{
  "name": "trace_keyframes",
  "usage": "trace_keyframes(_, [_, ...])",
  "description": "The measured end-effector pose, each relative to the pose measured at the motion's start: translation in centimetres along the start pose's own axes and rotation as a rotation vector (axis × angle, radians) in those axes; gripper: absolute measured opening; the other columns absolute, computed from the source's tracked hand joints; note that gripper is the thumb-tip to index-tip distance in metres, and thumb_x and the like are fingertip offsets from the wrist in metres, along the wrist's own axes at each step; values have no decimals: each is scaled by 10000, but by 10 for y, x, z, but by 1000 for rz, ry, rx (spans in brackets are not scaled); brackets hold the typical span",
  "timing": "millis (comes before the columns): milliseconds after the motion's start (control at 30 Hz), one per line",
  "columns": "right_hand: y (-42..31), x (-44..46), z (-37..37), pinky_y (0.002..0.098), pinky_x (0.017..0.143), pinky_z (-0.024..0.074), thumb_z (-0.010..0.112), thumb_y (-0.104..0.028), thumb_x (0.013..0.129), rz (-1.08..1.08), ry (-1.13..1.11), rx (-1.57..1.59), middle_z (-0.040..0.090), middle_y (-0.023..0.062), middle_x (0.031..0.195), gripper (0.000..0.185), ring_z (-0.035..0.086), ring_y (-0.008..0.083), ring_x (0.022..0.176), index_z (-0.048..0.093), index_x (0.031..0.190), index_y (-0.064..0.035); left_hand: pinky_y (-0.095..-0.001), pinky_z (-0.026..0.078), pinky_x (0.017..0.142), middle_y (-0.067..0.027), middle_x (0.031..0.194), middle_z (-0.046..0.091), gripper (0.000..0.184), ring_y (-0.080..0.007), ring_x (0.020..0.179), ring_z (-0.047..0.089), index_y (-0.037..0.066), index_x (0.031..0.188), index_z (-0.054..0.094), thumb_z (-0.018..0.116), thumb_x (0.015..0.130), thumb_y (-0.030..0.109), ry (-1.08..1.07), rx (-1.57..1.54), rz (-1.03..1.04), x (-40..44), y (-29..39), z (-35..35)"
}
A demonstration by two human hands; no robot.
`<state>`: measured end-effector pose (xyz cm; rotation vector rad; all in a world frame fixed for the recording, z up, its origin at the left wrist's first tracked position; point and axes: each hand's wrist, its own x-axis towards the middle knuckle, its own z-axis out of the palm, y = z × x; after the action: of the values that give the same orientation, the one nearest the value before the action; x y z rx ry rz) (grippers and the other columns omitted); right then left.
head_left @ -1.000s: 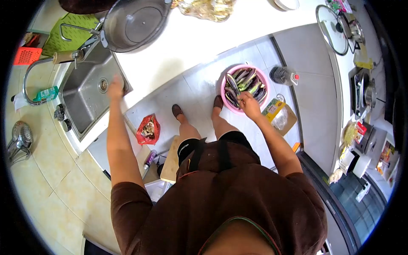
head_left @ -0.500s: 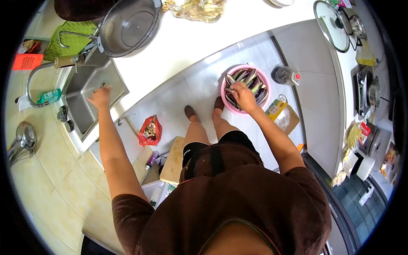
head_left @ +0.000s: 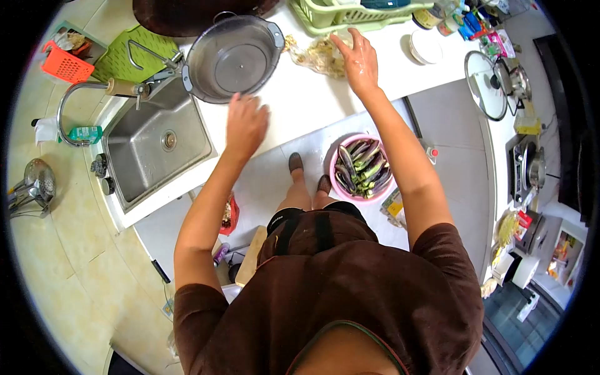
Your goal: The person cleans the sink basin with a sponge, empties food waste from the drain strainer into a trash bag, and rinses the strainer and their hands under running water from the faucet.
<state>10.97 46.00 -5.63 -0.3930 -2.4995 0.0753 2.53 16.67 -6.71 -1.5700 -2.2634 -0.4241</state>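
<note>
The left hand and right hand, both loosely spread, have been raised past the counter edge, leaving the eggplants unheld.

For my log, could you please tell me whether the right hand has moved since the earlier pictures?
Yes: the right hand has moved from the pink basin forward, over the white counter.

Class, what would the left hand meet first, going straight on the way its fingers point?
Probably the basin, which lies just beyond the left hand in this view, though depth is unclear.
</note>
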Motion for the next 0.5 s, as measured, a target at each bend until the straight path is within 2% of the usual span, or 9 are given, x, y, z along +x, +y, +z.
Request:
trace_keyframes(33, [5,6,10,434,917,412,544,-20,746,-54,20,-42,496,164,1246,391,468,329,1154,633,1094,-174,-498,341,1016,-125,1083,566,204,-292,1099,506,58,940,608,662,757,130,-4,-30,27,20,2,4])
trace_keyframes(133, [14,23,12,433,918,418,591,-29,710,-64,-22,-19,501,155,1255,247,473,336,1156,639,939,-108,-500,329,1025,-136,1076,578,223,-302,1141,490,47,980,609,633,768,109,45,-25,79,81,3,24])
trace_keyframes(167, [10,29,3,428,907,425,639,-39,693,21,-30,54,527,144,1209,142,497,347,1109,607,829,-61,-499,317,1033,-137,1074,583,228,-301,1149,485,48,999,609,616,778,104,38,-1,87,98,-1,32])
trace_keyframes(233, [17,32,10,422,891,431,659,-44,700,164,26,185,540,150,1161,164,510,351,1067,604,854,-52,-498,292,1049,-140,1069,594,242,-299,1166,477,51,1036,610,582,800,94,21,43,101,129,-8,50])
trace_keyframes(267, [20,33,13,419,883,434,669,-47,704,235,55,250,547,152,1137,176,517,353,1045,603,867,-48,-498,275,1058,-139,1078,596,249,-297,1166,478,56,1048,613,568,805,90,-67,100,87,143,-11,61])
trace_keyframes(300, [20,34,10,402,853,436,659,-85,754,292,107,315,565,161,1047,157,533,347,984,596,891,-42,-498,259,1066,-139,1087,599,258,-295,1165,478,62,1061,615,555,811,86,-156,158,75,156,-15,73])
trace_keyframes(367, [31,35,10,393,845,432,657,-122,772,412,35,396,569,163,1010,173,540,339,965,589,904,-33,-499,206,1083,-123,1076,626,280,-278,1125,509,85,1090,631,538,827,107,-277,299,61,177,-25,98])
trace_keyframes(467, [37,34,6,367,783,447,628,-192,823,560,-10,479,608,146,888,202,584,298,862,576,907,-16,-506,203,1077,-100,1018,656,277,-266,1075,545,101,1100,637,535,845,124,-566,380,9,201,-34,123])
trace_keyframes(500, [37,35,2,361,763,453,622,-199,832,602,-23,531,616,137,863,204,593,284,835,574,906,-15,-513,200,1072,-82,947,680,264,-261,1011,590,115,1098,646,537,858,140,-672,394,-15,208,-36,130])
